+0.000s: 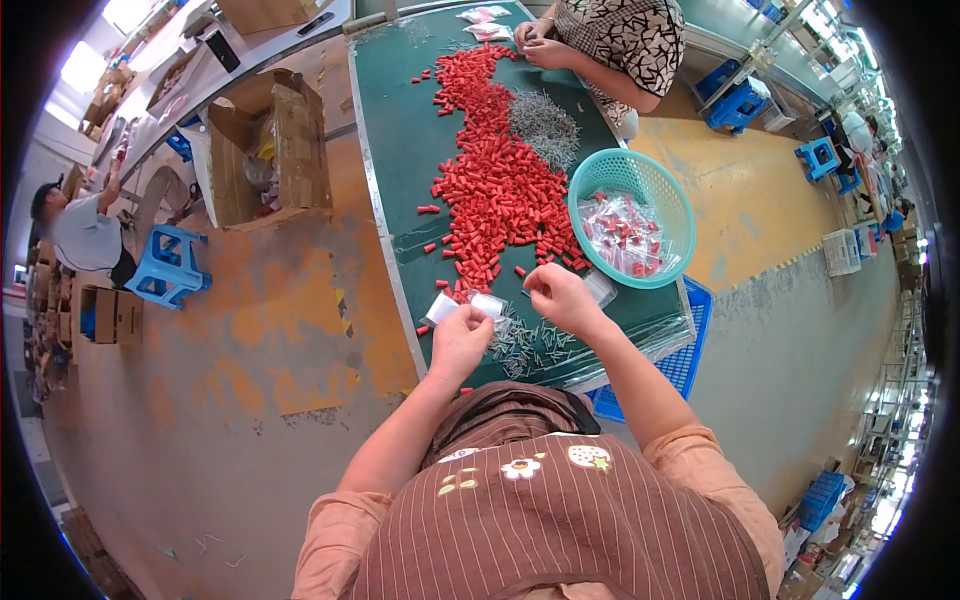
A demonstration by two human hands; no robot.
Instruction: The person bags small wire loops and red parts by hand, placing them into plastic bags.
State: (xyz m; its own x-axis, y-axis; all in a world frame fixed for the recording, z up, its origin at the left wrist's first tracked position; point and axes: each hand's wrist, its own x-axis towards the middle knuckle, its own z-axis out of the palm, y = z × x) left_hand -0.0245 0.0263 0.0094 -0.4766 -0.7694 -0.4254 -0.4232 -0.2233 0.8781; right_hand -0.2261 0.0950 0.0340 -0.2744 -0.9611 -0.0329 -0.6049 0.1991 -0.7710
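My left hand (pixel 462 342) is closed in a pinch at the lower edge of a small clear plastic bag (pixel 488 303). Another whitish plastic bag (pixel 440 309) lies just left of it. My right hand (pixel 563 299) is curled with fingertips together; anything in them is too small to make out. Near it, partly hidden behind the wrist, is a stack of clear bags (pixel 600 288). A pile of grey screws (pixel 518 346) lies between my hands. Beyond them spreads a long heap of red plastic plugs (pixel 500 190) on the green tabletop (pixel 395 160).
A teal basket (pixel 682 215) holding filled bags stands at the table's right edge, above a blue crate (pixel 690 350). Across the table a person's hands (pixel 540 45) work near a second screw pile (pixel 545 125). At left are a cardboard box (pixel 300 150) and blue stool (pixel 170 265).
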